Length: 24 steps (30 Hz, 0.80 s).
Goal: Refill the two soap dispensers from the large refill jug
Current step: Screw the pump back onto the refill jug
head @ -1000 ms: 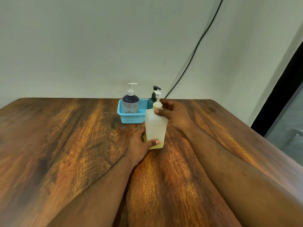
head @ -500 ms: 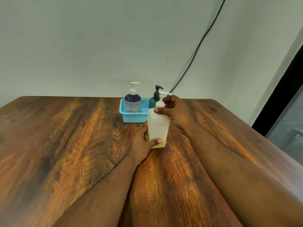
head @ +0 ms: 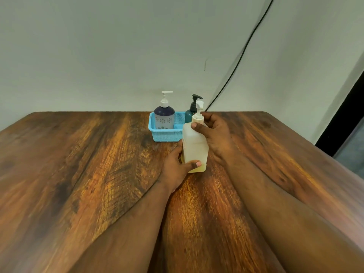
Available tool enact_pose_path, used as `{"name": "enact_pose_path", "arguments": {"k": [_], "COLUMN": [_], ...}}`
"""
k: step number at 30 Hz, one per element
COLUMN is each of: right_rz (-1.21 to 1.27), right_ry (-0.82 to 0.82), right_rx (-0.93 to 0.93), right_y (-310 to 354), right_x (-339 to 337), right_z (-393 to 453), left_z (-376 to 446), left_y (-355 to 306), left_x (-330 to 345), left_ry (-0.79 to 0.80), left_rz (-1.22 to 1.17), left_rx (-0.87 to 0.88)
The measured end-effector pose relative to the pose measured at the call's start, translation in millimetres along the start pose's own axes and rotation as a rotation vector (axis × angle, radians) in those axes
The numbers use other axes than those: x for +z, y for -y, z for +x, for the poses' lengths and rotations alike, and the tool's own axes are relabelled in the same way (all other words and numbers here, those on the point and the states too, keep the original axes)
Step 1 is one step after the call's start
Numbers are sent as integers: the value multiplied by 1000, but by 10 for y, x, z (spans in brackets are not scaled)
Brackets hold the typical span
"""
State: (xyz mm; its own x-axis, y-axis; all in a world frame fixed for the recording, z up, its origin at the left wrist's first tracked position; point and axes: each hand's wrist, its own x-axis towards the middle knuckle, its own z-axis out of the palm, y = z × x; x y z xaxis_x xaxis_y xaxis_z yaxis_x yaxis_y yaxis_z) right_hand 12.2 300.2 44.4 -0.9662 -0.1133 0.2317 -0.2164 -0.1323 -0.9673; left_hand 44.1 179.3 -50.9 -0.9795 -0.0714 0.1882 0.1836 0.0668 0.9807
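Observation:
A translucent white jug (head: 195,146) with a cream pump top stands upright on the wooden table (head: 78,174), a little yellow liquid at its bottom. My left hand (head: 177,170) grips its lower body. My right hand (head: 213,133) is wrapped around the pump collar at its neck. Behind it a light blue basket (head: 163,134) holds a navy-and-white flowered dispenser (head: 164,117) with a white pump and a dark teal dispenser (head: 190,114) with a black pump, partly hidden by the jug.
The table meets a pale wall at the back. A black cable (head: 242,54) runs diagonally down the wall to behind the basket. The table's right edge (head: 315,146) drops off beside a dark doorway.
The pump nozzle has turned under my right hand, from pointing right to pointing up and away. My left hand keeps the same grip on the jug. The camera view has shifted slightly.

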Motion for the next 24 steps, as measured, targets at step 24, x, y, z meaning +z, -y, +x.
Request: {"name": "enact_pose_path", "arguments": {"k": [24], "right_rz": [-250], "right_ry": [-360], "right_rx": [-106], "right_y": [-100], "right_x": [299], "right_z": [-77], "left_z": [-32], "left_y": [-68], "left_x": [107], "left_ry": [-144], "left_rz": [221], "left_rx": [135]}}
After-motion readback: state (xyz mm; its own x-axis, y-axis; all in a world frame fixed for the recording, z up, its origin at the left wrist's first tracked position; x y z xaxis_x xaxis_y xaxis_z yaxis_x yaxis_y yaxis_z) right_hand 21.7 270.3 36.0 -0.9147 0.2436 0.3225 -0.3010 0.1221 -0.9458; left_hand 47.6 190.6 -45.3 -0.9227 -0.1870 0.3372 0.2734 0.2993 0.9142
